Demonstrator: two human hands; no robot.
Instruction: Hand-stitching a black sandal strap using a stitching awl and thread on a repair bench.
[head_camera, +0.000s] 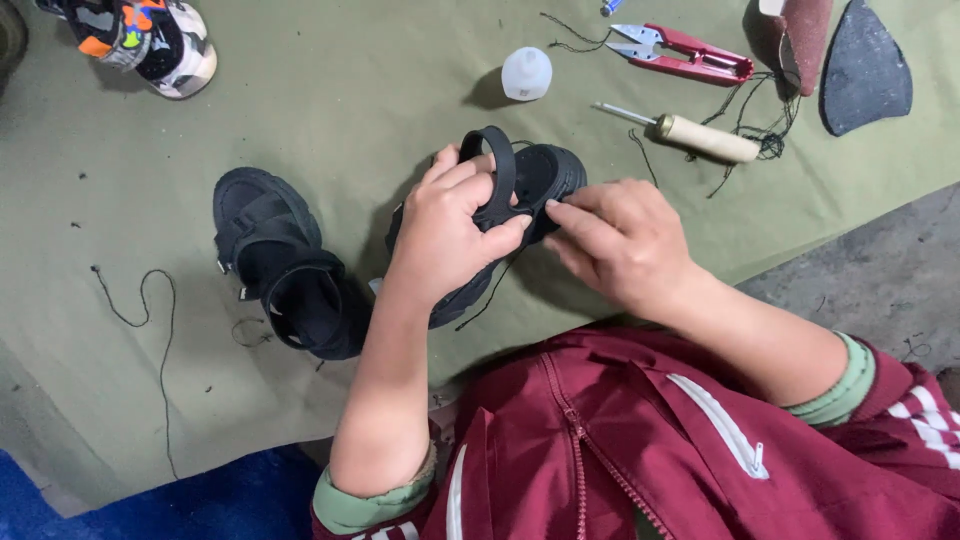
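Note:
My left hand (445, 225) grips a black sandal (545, 175) by its looped strap, holding it above the olive cloth (330, 100). My right hand (620, 240) pinches at the sandal's side, fingertips meeting the left thumb; a black thread (487, 300) hangs below the sandal. A second black sandal (285, 265) lies on the cloth to the left, apart from both hands.
On the cloth's far side lie a translucent cap (526, 73), red thread snips (680, 52), a wooden-handled awl (690, 135) and tangled black thread (765, 130). A dark sole piece (865, 70) and a colourful shoe (150, 40) sit at the corners. Loose thread (150, 310) trails at left.

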